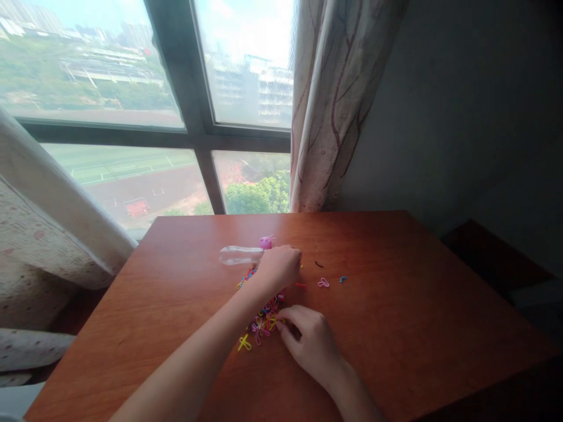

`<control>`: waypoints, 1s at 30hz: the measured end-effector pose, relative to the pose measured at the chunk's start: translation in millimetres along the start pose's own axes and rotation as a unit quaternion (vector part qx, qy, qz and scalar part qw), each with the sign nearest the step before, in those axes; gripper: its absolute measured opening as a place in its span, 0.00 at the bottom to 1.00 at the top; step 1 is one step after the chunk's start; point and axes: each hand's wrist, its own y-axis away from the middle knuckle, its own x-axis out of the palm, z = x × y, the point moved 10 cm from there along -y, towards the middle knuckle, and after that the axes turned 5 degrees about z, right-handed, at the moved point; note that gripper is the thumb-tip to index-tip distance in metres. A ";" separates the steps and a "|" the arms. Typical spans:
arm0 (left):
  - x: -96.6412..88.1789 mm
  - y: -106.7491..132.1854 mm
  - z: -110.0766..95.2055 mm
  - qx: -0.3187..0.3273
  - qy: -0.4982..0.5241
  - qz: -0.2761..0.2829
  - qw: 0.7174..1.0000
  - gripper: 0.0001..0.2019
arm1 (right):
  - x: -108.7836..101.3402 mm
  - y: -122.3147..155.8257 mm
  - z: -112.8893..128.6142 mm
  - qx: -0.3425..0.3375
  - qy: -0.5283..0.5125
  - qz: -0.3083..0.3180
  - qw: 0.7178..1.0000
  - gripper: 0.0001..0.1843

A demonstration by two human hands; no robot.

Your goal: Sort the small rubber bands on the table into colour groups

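Observation:
A heap of small colourful rubber bands (271,306) lies on the brown wooden table. My left hand (281,266) reaches across the heap with its fingers curled downward; the back of the hand mostly hides them. A bit of yellow band (301,266) shows beside its fingertips. At the heap's right edge, my right hand (308,337) pinches with thumb and forefinger at a yellow rubber band (273,321). Behind my left hand lies a clear plastic container (240,255) with a pink top (266,241), partly covered by the hand.
To the right of the heap lie separate bands: red (301,285), black (319,264), pink (324,282) and blue (343,279). A yellow band (244,343) sits at the near left. The table (396,305) meets a window (206,140) with curtains (334,105) at its far side.

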 end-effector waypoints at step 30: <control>31.7 180.7 51.7 0.028 0.206 -0.112 0.972 0.11 | -63.5 -46.5 -71.2 0.110 0.119 -0.087 0.983 0.07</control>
